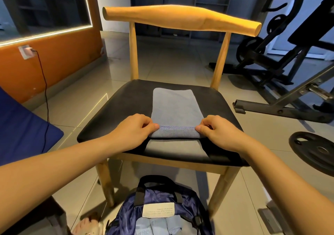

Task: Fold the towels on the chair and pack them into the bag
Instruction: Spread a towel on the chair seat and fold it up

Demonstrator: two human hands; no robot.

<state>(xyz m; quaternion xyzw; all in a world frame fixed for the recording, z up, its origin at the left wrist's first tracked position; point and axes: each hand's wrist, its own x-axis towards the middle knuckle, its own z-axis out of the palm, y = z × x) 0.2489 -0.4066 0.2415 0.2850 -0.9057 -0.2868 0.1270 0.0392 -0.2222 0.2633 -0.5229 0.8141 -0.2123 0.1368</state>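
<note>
Centrally: wooden chair (180, 19), curved backrest at the far side, black padded seat (112, 111).

Item 1, towel (174, 106): blue-grey, lying lengthwise on the middle of the seat and running from near the backrest posts toward the near edge. Its stitched hem is lifted off the seat at the near end. Under the raised hem a further grey panel of cloth lies flat at the seat's near edge; whether it belongs to the same towel cannot be told.

Item 2, left hand (133, 131): pinches the left corner of the hem between thumb and curled fingers.

Item 3, right hand (220, 131): pinches the right corner of the hem in the same way. The two hands are level, the width of the towel apart.

Item 4, bag (126, 216): dark blue, shiny fabric, black handles, on the floor just near of the chair, mouth open. A white label (158, 209) is sewn inside. Folded blue cloths (157, 225) lie within.

Surroundings: grey tiled floor (162, 62); orange wall (54, 62) at left with a socket (26, 51) and a black cable (45, 90) hanging from it; blue cushion (21, 129) at near left; black gym frame (282, 108) at far right; weight plate (314, 149) flat on the floor at right.
</note>
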